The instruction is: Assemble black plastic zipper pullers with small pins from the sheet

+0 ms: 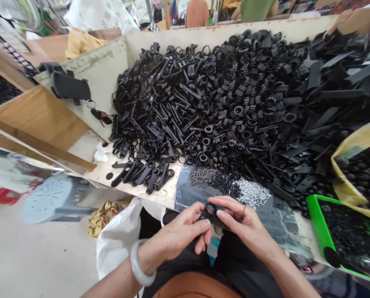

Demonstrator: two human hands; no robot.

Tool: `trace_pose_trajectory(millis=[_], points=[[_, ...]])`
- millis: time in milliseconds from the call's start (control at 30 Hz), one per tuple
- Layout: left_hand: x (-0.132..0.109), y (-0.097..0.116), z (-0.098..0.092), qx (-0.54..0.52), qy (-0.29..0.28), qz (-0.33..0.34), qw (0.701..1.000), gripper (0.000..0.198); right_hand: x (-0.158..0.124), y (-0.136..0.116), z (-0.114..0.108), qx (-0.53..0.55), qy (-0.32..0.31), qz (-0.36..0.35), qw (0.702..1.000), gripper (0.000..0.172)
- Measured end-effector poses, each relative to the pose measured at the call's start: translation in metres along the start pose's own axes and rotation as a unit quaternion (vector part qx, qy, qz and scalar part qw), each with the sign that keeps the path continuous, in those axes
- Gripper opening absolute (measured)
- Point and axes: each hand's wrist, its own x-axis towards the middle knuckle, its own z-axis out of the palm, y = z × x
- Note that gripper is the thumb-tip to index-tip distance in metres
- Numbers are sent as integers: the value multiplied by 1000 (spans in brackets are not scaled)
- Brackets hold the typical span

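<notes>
A black plastic part with a round opening (pixel 210 209) is held between both hands just over the bench's front edge. My left hand (pixel 185 225) pinches its left end, thumb across the near side. My right hand (pixel 245 219) grips the other end with thumb and fingers, hiding much of the part. Just beyond the hands lie small grey pieces (pixel 200 177), small black pieces (pixel 225 185) and silver pins (pixel 253 193) on a dark mat (pixel 189 198). To the left, several black arm-shaped parts (pixel 150 176) rest side by side on the bench.
Behind is a big heap of black arms (pixel 172 99), ring pieces (pixel 243 91) and flat strips (pixel 330 99). At right stand a green tray (pixel 315 223) and a yellow-edged bag (pixel 340 174) of round black pieces. Keys (pixel 101 116) hang left; a blue stool (pixel 53 198) stands below.
</notes>
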Motion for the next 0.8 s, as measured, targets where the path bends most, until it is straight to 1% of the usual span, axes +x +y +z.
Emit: trace_pose_trajectory(millis=[67, 167, 367, 500, 667, 800], points=[[1, -3, 2, -1, 25, -1, 1000, 35, 1, 3, 1, -33, 10, 6, 999, 38], [1, -5, 5, -6, 45, -3, 999, 35, 3, 5, 3, -61, 10, 25, 998, 44], [0, -6, 8, -20, 67, -1, 998, 32, 7, 2, 2, -101, -13, -5, 995, 40], [1, -7, 10, -24, 46, -19, 998, 35, 7, -1, 0, -128, -31, -21, 991, 36], [3, -9, 12, -53, 15, -37, 998, 36, 8, -2, -2, -148, -53, -4, 988, 37], [4, -8, 13, -77, -2, -55, 996, 38, 6, -2, -2, -133, -48, 6, 990, 38]])
